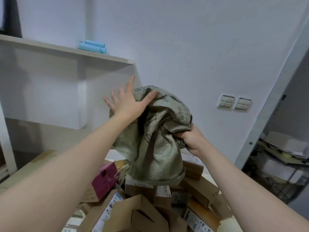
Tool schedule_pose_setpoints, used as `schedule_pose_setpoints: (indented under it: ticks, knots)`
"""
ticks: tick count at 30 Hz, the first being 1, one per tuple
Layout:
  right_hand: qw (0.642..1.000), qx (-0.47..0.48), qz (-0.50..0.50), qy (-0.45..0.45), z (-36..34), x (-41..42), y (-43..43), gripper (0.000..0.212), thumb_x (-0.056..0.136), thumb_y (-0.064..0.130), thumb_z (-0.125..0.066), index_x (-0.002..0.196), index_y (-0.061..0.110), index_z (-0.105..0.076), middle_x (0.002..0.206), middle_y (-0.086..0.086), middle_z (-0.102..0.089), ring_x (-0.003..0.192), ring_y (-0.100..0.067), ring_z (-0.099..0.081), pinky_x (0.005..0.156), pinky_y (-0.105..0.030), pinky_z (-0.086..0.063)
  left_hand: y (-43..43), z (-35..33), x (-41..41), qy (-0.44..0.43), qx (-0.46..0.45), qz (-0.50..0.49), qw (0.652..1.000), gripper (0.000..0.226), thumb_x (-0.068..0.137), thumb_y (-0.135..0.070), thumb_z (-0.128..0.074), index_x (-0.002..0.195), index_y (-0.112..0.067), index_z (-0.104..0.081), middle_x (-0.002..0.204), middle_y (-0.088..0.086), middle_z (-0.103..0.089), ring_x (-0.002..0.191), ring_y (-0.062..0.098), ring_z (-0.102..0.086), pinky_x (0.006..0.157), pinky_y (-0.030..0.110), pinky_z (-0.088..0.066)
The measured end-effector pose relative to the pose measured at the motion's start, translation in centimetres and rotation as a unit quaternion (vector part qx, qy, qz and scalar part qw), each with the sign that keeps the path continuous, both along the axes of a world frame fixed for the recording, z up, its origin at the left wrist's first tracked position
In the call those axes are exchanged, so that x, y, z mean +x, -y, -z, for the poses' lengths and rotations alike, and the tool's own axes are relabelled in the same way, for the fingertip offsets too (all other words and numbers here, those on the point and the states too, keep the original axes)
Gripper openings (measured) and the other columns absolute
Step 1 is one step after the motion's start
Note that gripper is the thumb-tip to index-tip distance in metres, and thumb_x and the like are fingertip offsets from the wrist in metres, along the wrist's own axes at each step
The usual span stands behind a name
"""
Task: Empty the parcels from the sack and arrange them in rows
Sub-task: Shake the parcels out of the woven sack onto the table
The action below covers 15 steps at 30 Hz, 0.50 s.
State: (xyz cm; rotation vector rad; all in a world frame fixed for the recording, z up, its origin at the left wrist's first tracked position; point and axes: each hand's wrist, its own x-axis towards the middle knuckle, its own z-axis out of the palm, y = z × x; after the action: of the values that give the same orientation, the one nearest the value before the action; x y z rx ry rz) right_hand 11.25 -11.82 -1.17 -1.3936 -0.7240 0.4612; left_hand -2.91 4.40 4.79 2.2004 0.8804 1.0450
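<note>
On the right flank of the olive-green woven sack (155, 148), cloth is clamped in the curled right hand (191, 140), so the sack is held aloft, mouth downward. Its top is pressed by the flat, spread-fingered left hand (128, 102), probably to force contents out. Brown cardboard parcels (199, 188) lie heaped beneath, unsorted.

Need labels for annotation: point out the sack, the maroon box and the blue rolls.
sack (155, 146): head view, its green woven side.
maroon box (104, 180): head view, its front face.
blue rolls (91, 46): head view, the front roll's side.
</note>
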Motion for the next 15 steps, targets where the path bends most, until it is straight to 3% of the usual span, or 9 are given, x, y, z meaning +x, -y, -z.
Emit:
schedule_pose_setpoints:
  ticks: [1, 4, 6, 8, 11, 13, 15]
  knots:
    - [1.0, 0.013, -0.001, -0.013, -0.1, 0.0, 0.1, 0.061, 0.074, -0.006, -0.077, 0.131, 0.006, -0.056, 0.117, -0.017, -0.07, 0.106, -0.032, -0.069, 0.081, -0.041, -0.06, -0.7, 0.1, -0.3, -0.029, -0.053, 0.047, 0.997, 0.103, 0.063, -0.098, -0.028, 0.151, -0.047, -0.014, 0.162, 0.002, -0.023, 0.15, 0.035, -0.01, 0.117, 0.057, 0.009]
    - [0.996, 0.062, 0.029, -0.055, -0.6, -0.7, 0.2, 0.043, 0.082, -0.007, -0.07, 0.122, 0.008, -0.062, 0.104, -0.017, -0.073, 0.095, -0.032, -0.071, 0.072, -0.04, -0.061, 0.1, 2.0, -1.1, -0.032, -0.195, 0.203, 0.959, 0.11, 0.059, -0.091, -0.036, 0.154, -0.036, -0.026, 0.158, -0.003, -0.034, 0.143, 0.023, -0.033, 0.119, 0.038, -0.022]
    - [0.989, 0.102, 0.042, -0.098, -1.0, -1.5, 0.0, 0.034, 0.086, -0.008, -0.065, 0.117, 0.005, -0.064, 0.094, -0.017, -0.074, 0.084, -0.029, -0.072, 0.067, -0.04, -0.061, 1.6, 3.6, -1.1, -0.042, -0.226, 0.263, 0.937, 0.118, 0.053, -0.09, -0.048, 0.154, -0.04, -0.015, 0.159, -0.008, -0.029, 0.143, 0.02, -0.033, 0.119, 0.038, -0.024]
    - [0.979, 0.124, 0.043, -0.155, -1.1, -2.3, -0.3, 0.029, 0.087, -0.008, -0.062, 0.116, -0.003, -0.063, 0.092, -0.02, -0.073, 0.082, -0.031, -0.072, 0.071, -0.043, -0.062, 2.8, 4.8, -0.6, 0.0, -0.252, 0.307, 0.917, 0.133, 0.041, -0.089, -0.064, 0.152, -0.05, -0.001, 0.16, -0.008, -0.026, 0.143, 0.019, -0.033, 0.119, 0.042, -0.026]
    - [0.984, 0.034, 0.048, -0.17, -1.0, -3.7, -0.8, 0.018, 0.09, 0.007, -0.065, 0.104, -0.004, -0.066, 0.077, -0.018, -0.074, 0.07, -0.029, -0.072, 0.066, -0.039, -0.061, 4.2, 5.5, 0.2, 0.08, -0.256, 0.275, 0.923, 0.149, 0.031, -0.081, -0.08, 0.146, -0.057, 0.012, 0.164, -0.004, -0.011, 0.147, 0.02, -0.025, 0.119, 0.049, -0.025]
    - [0.986, -0.032, 0.01, -0.165, -0.5, -4.4, -0.9, 0.022, 0.093, 0.019, -0.062, 0.098, -0.002, -0.068, 0.076, -0.015, -0.074, 0.069, -0.027, -0.07, 0.066, -0.035, -0.057, 4.5, 5.6, 0.4, 0.112, -0.264, 0.237, 0.928, 0.152, 0.032, -0.072, -0.086, 0.147, -0.054, 0.012, 0.164, -0.001, -0.004, 0.148, 0.022, -0.021, 0.12, 0.052, -0.022]
    - [0.982, -0.057, -0.021, -0.179, 0.1, -4.8, -1.0, 0.022, 0.096, 0.019, -0.057, 0.091, 0.001, -0.068, 0.08, -0.016, -0.072, 0.072, -0.027, -0.067, 0.071, -0.037, -0.054, 4.2, 5.9, 0.6, 0.147, -0.287, 0.216, 0.922, 0.148, 0.031, -0.062, -0.092, 0.148, -0.054, -0.001, 0.161, 0.0, -0.018, 0.143, 0.023, -0.03, 0.117, 0.051, -0.029]
